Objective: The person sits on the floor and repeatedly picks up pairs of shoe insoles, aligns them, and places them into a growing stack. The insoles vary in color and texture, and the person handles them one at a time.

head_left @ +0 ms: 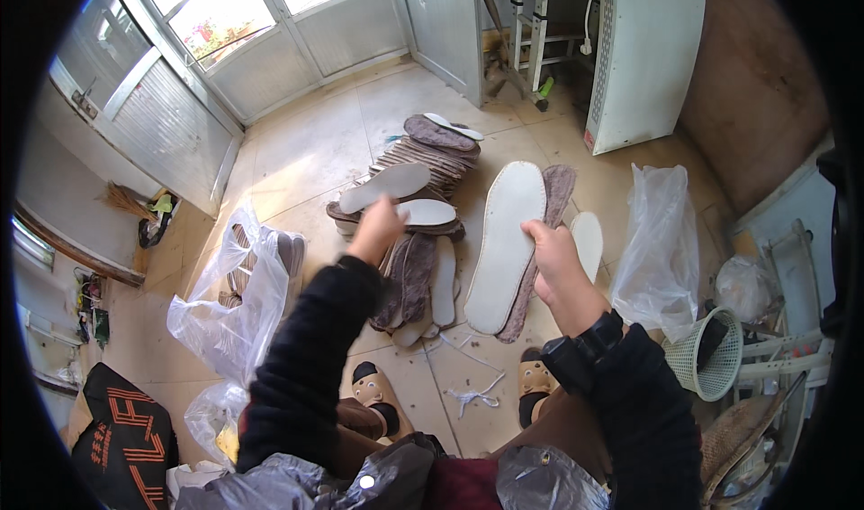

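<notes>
My right hand (557,257) grips a pair of shoe insoles by their edge, thumb on top: a white-faced insole (506,240) lies over a brown fleecy one (559,189). My left hand (378,230) is blurred over the pile, its fingers at the lower edge of a pale insole (395,184); whether they hold it cannot be told. Beside that hand a white insole (426,212) rests on brown fleecy ones. Behind stands a stack of fleecy insoles (432,162). More brown insoles (413,274) and pale ones (443,284) lie on the floor nearer me.
At left, a clear plastic bag (229,314) partly covers more insoles (290,253). Another plastic bag (655,253) stands at right, near a tipped plastic basket (705,355). White string (472,396) lies between my slippered feet. A black printed bag (128,436) sits lower left.
</notes>
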Demonstrator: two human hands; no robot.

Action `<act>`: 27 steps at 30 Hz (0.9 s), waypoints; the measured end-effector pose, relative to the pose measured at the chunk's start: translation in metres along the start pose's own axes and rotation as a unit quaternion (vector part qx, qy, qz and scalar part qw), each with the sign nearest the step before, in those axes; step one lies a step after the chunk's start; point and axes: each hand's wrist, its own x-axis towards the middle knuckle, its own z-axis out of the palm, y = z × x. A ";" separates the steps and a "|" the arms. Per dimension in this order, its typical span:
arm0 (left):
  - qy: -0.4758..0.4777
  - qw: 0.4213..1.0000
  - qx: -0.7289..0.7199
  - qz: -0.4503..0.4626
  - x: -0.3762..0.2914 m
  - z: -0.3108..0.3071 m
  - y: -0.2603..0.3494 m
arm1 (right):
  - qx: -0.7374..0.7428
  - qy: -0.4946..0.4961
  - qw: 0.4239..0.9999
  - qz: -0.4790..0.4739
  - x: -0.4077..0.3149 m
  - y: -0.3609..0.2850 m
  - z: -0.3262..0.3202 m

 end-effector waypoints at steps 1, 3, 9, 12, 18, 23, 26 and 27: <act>-0.026 0.998 0.032 -0.044 -0.015 0.032 -0.019 | -0.010 0.003 1.000 0.006 -0.001 0.002 0.000; -0.149 0.981 0.058 -0.109 -0.040 0.078 -0.056 | -0.029 0.027 0.999 0.010 -0.002 0.008 -0.002; 0.013 0.974 0.177 -0.142 -0.098 0.149 -0.101 | -0.052 0.037 0.997 0.046 0.001 0.039 -0.020; 0.073 0.960 0.221 -0.155 -0.097 0.156 -0.103 | -0.096 0.049 0.990 0.094 0.003 0.064 -0.019; 0.060 0.975 0.181 -0.113 -0.099 0.154 -0.122 | -0.169 0.061 0.973 0.146 0.008 0.105 -0.014; 0.015 0.996 -0.033 -0.086 -0.092 0.140 -0.148 | -0.177 0.026 0.974 0.141 0.025 0.121 -0.005; -0.028 0.962 -0.250 -0.103 -0.079 0.108 -0.150 | -0.150 0.013 0.980 0.130 0.032 0.109 0.008; -0.033 0.927 -0.344 -0.147 -0.075 0.095 -0.143 | -0.132 0.015 0.983 0.127 0.033 0.104 0.013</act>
